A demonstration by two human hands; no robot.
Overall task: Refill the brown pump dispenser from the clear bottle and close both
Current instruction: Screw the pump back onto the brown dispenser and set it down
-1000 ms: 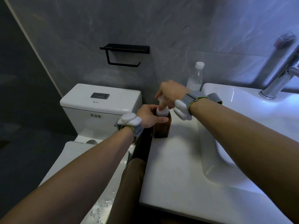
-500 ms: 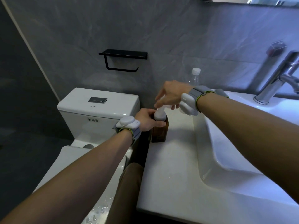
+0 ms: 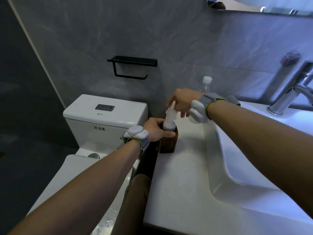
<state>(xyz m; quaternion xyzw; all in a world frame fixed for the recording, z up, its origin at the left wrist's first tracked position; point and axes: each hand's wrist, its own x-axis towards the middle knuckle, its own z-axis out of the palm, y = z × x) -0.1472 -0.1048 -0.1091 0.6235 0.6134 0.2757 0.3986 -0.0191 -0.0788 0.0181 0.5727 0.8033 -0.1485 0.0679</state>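
Note:
The brown pump dispenser point(image 3: 168, 142) stands on the white counter's left rear corner, beside the toilet. My left hand point(image 3: 155, 129) grips its shoulder, thumb across the front. My right hand point(image 3: 182, 101) pinches the white pump head point(image 3: 171, 114) from above; the pump sits on the bottle's neck. The clear bottle point(image 3: 205, 85) with a white cap on stands against the wall behind my right wrist, mostly hidden by it.
A white sink basin point(image 3: 254, 167) fills the right side, with a chrome faucet point(image 3: 291, 92) at the far right. A white toilet tank point(image 3: 105, 116) stands left of the counter. A black paper holder point(image 3: 132, 64) hangs on the grey wall.
My right hand has lifted slightly, so the pump head shows beneath my fingers. The view has tilted upward. My left hand keeps its hold on the dispenser.

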